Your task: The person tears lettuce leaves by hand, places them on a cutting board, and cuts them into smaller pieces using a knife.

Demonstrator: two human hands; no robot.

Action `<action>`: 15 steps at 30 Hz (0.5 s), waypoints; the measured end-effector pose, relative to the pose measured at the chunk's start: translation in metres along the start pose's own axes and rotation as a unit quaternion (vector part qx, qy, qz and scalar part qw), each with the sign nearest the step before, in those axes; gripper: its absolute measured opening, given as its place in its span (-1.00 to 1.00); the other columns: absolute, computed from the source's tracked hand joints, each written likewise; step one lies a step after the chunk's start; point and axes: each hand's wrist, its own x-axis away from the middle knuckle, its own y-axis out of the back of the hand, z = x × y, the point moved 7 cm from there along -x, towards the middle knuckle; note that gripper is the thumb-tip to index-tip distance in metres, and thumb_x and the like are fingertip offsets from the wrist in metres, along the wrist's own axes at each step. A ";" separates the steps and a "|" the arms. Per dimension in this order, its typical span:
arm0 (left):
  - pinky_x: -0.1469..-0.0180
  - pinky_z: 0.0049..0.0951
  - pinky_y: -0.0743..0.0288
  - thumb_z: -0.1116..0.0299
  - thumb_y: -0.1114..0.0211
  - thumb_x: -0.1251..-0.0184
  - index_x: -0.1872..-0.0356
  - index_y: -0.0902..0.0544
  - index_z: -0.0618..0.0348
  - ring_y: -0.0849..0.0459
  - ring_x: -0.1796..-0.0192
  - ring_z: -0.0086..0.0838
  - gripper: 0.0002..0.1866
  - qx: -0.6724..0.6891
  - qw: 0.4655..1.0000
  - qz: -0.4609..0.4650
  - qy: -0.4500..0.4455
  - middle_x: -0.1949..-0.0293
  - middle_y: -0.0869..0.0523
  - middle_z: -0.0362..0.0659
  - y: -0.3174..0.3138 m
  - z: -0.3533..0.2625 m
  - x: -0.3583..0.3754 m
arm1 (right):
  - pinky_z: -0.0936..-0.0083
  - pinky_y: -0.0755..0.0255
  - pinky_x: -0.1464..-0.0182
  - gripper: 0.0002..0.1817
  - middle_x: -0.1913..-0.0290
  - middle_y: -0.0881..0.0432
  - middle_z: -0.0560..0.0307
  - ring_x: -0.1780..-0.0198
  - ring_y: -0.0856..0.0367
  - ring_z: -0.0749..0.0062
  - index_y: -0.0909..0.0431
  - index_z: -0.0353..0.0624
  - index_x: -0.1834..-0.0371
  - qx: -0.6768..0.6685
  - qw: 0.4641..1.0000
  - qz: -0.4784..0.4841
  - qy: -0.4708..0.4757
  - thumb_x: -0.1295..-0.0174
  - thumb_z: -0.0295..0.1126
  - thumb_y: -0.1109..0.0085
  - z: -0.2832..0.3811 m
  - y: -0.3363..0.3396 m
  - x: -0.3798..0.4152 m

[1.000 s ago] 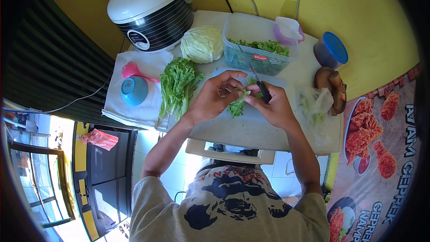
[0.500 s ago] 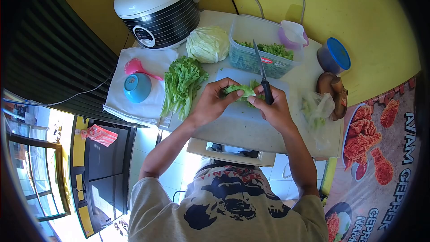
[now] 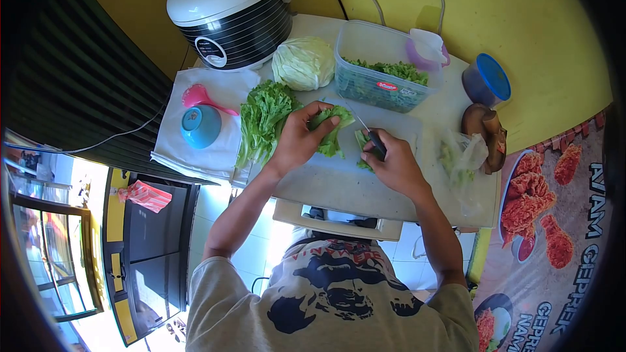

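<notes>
At frame centre over the white counter [image 3: 391, 199], my left hand [image 3: 300, 138] gripping green lettuce leaves [image 3: 336, 124], my right hand [image 3: 392, 160] closed round a black-handled knife [image 3: 377, 143], clear container [image 3: 385, 85] of greens at upper centre, pale cabbage [image 3: 303, 64] just beside it.

On the white table [image 3: 339, 186] are one white-and-black striped rice cooker [image 3: 240, 29], one round pale-green cabbage [image 3: 303, 64], one leafy green lettuce bunch [image 3: 263, 120], one black-handled metal knife [image 3: 377, 144] and one translucent flat cutting board [image 3: 401, 128]. Bowls, light blue and round [image 3: 201, 127]: one. Pink plastic ladles [image 3: 195, 96]: one. Clear rectangular plastic tubs [image 3: 372, 92]: one. Round blue-lidded containers [image 3: 493, 77]: one.
</notes>
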 end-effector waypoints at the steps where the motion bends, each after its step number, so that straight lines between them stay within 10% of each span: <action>1: 0.18 -0.60 -0.55 0.37 -0.40 -0.58 -0.14 -0.66 0.33 -0.60 0.19 -0.76 -0.72 0.020 1.000 -0.002 0.010 0.19 -0.76 -0.32 0.001 0.002 -0.001 | 0.19 -0.64 0.03 -0.60 0.14 -0.80 -0.18 0.16 -0.81 -0.04 -0.60 -0.30 -0.23 0.036 0.999 -0.015 0.005 -0.31 -0.54 -0.32 0.002 0.006 0.003; 5: 0.08 -0.59 -0.59 0.42 -0.41 -0.56 -0.19 -0.64 0.33 -0.65 0.11 -0.72 -0.69 0.049 0.998 0.030 0.006 0.08 -0.76 -0.27 -0.008 -0.007 -0.002 | 0.23 -0.64 0.05 -0.65 0.12 -0.81 -0.18 0.14 -0.84 0.03 -0.64 -0.33 -0.18 0.136 0.987 -0.082 -0.006 -0.34 -0.50 -0.34 -0.002 0.030 0.008; 11: 0.00 -0.55 -0.61 0.46 -0.42 -0.54 -0.25 -0.62 0.31 -0.68 0.03 -0.66 -0.65 0.027 0.994 0.093 -0.054 -0.01 -0.77 -0.20 -0.033 -0.021 -0.001 | 0.40 -0.58 0.21 -0.70 0.27 -0.80 0.03 0.32 -0.76 0.39 -0.71 -0.30 -0.08 -0.158 0.985 -0.068 0.003 -0.44 -0.31 -0.39 0.011 0.018 0.000; 15: 0.05 -0.47 -0.66 0.41 -0.45 -0.50 -0.31 -0.61 0.23 -0.76 0.09 -0.55 -0.57 -0.105 0.992 0.062 -0.017 0.04 -0.82 -0.09 -0.029 -0.020 -0.002 | 0.34 -0.55 0.25 -0.72 0.33 -0.76 -0.03 0.36 -0.74 0.36 -0.72 -0.31 0.01 -0.104 0.990 -0.091 0.021 -0.40 -0.31 -0.40 -0.001 0.004 -0.017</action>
